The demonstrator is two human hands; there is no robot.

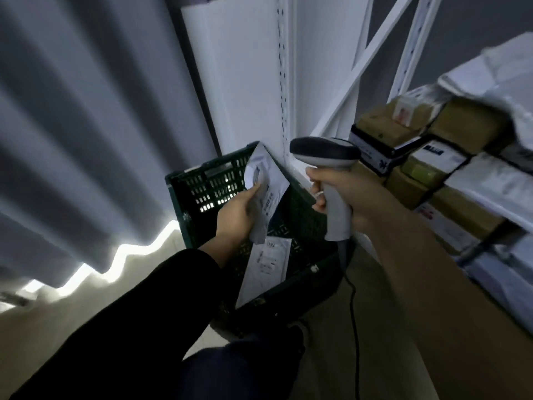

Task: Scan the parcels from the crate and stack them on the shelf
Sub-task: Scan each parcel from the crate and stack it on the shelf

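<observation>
— Where is the parcel?

— The white plastic mailer bag with a printed label (269, 171) is in the left grip (236, 210), held up over the dark green perforated plastic crate (202, 183). The fingers curl round its lower part and the thumb presses on the label face. Most of the bag rises above and to the right of the grip, and its top edge curls over.

— And the other side?

— The right grip (346, 194) is closed round the pale handle of the grey handheld barcode scanner with a dark head (326, 154). The head stands above the fist, level with the mailer and just to its right, with a gap between them. A black cable (352, 307) hangs down from the foot of the handle.

— Anything else in the crate?

— A second flat white mailer with a label (265, 264) lies inside it, below the left grip. Whether more is in there, I cannot tell.

— The shelf?

— The white metal shelf rack (288, 82) stands to the right, beside the crate. Brown cardboard boxes and white bags (461, 122) are stacked on it, right of the scanner. A grey pleated curtain (86, 111) hangs at the left.
</observation>
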